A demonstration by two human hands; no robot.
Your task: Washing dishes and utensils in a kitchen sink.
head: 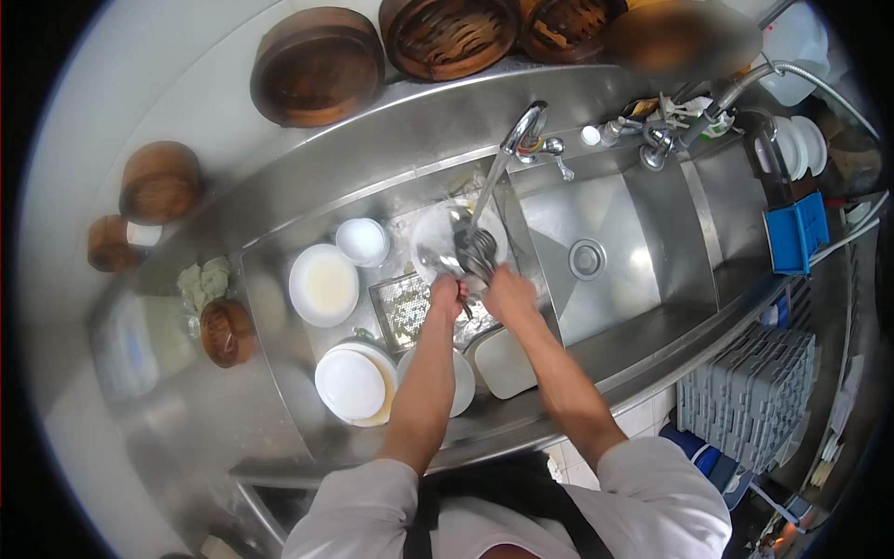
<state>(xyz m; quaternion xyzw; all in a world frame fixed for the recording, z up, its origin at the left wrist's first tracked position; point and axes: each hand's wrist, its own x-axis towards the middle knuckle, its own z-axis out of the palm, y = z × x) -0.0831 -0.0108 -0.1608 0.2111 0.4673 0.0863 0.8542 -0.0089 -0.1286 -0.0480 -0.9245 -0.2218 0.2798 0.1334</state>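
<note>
My right hand grips a bunch of metal cutlery, with fork tines showing, in the stream from the faucet. Close beside it, my left hand is closed around a metal utensil whose handle end sticks out below the fingers. Its exact kind is blurred. Beneath both hands lies a large white plate or bowl, partly hidden by water and cutlery. A perforated metal drain strainer, with green food scraps on it, sits in the sink basin just left of my left forearm.
White bowls and stacked white plates stand in the left basin. A pale rectangular dish lies near the front wall. The right basin has a round drain. Round wooden steamers line the back ledge. Grey racks are stacked at lower right.
</note>
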